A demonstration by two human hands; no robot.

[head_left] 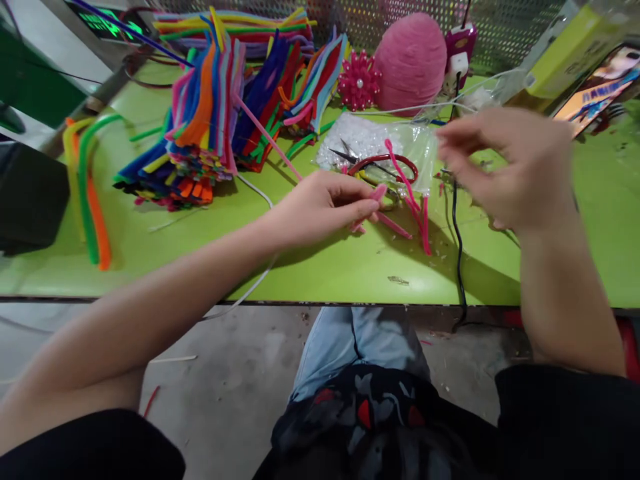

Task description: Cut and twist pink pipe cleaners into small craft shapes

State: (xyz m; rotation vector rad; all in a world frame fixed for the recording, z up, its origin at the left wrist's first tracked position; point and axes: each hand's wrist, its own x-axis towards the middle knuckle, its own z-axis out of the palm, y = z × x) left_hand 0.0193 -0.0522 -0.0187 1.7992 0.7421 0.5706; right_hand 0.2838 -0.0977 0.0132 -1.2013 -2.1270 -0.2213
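Note:
My left hand (327, 208) is closed over the table, pinching pink pipe cleaner pieces (380, 193) between thumb and fingers. Beside its fingertips lie bent, brighter pink pipe cleaners (411, 193). My right hand (510, 167) is raised to the right, somewhat blurred, with thumb and fingers curled toward each other in a pinch shape. Whatever its fingertips hold, if anything, is too small to make out. Between the hands, red-handled scissors (407, 162) lie partly across a clear bag of white beads (345, 140).
Bundles of colourful pipe cleaners (213, 100) fill the back left; loose ones (90, 193) lie farther left. A pink flower (359, 81) and pink yarn ball (411, 61) stand behind. A black cable (456, 233) crosses the green table (165, 253). A phone (603, 90) leans at right.

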